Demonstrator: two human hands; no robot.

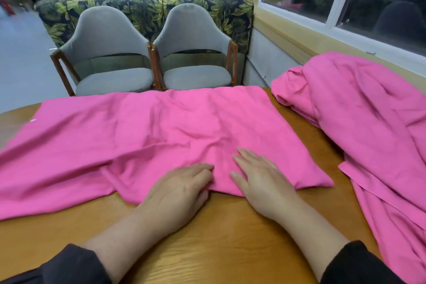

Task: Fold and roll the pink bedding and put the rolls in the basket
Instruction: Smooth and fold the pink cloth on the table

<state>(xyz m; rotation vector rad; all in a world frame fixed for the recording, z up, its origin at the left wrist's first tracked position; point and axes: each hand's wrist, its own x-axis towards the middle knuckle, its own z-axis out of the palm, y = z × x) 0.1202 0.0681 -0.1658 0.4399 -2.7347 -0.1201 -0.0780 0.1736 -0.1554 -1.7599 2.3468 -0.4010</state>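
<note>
A pink sheet (161, 127) lies spread and wrinkled across the wooden table (207, 249), its left part trailing toward the near left edge. My left hand (179, 189) rests on the sheet's near edge with fingers curled down onto the fabric. Beside it, my right hand (260, 177) lies flat on the cloth with straight fingers. A second heap of pink bedding (368, 122) is piled at the right side of the table, hanging over the near right edge. No basket is in view.
Two grey chairs (147, 57) stand just beyond the table's far edge, in front of a leaf-patterned sofa back (147, 11). A person in black sits behind it. A window (345, 2) and sill run along the right wall.
</note>
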